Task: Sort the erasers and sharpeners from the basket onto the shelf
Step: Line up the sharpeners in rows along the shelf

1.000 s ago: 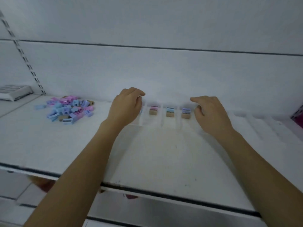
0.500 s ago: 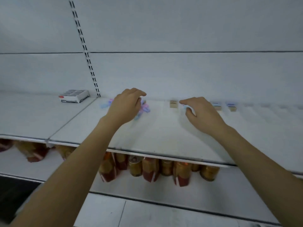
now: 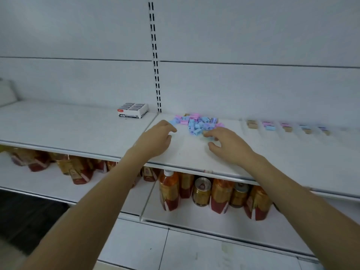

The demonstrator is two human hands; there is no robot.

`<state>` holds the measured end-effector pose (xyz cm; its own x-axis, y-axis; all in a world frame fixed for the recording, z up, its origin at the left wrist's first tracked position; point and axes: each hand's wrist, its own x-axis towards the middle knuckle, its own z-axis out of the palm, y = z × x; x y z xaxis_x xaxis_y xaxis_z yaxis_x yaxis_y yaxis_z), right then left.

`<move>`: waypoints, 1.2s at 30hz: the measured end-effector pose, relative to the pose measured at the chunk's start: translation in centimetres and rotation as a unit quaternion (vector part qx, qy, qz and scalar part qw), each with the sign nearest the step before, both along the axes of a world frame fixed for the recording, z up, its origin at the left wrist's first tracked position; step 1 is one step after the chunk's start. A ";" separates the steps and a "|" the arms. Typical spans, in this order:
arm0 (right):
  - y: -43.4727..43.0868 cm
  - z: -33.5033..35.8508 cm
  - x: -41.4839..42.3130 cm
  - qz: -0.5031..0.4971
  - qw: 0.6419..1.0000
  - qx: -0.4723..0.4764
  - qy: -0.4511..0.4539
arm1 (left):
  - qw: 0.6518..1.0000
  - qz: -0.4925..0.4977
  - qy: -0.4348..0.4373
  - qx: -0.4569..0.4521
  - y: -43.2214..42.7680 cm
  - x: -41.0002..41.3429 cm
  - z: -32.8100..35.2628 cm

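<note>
Pastel blue and pink pile of erasers and sharpeners (image 3: 196, 123) lies on the shelf (image 3: 191, 152) just beyond both hands; the right hand (image 3: 228, 147) is nearer, fingertips (image 3: 208, 134) at its near edge, grip unclear; the left hand (image 3: 155, 141) hovers relaxed and empty, leftward.

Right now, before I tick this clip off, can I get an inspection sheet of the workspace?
Surface: white shelf, two panels side by side.
Job's things: loose pile of blue and pink pieces at the back; row of small sorted stacks to its right; basket not seen.
Clutter: box left of the pile.
Grippers: left hand loosely curled, holding nothing, beside the pile's left edge; right hand with fingertips at the pile's front edge, grip unclear.
Cables: nothing seen.
Surroundings: slotted upright on the back wall; bottles and cans on the level below.
</note>
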<state>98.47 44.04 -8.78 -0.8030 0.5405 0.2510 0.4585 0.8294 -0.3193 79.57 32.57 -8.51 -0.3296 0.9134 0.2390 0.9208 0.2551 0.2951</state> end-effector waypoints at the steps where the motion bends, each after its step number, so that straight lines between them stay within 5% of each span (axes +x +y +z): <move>1: 0.1 0.0 -0.5 0.000 1.000 0.000 -0.004 | 1.000 0.001 -0.006 -0.007 0.3 -0.1 -0.1; 15: 2.7 -0.6 -7.5 -0.018 0.999 0.023 0.045 | 0.999 0.025 0.006 -0.029 5.1 -5.3 -0.9; 25: 2.8 -0.1 -13.7 -0.086 0.992 0.086 -0.017 | 0.996 -0.084 -0.015 -0.020 9.4 -11.3 -1.6; 32: 1.9 -1.3 -18.1 -0.165 0.976 0.112 -0.088 | 0.952 -0.156 -0.252 0.080 9.4 -15.6 -2.1; 36: 2.2 -1.7 -18.5 -0.187 0.976 0.108 -0.038 | 0.925 -0.186 -0.321 0.085 10.4 -16.3 -2.3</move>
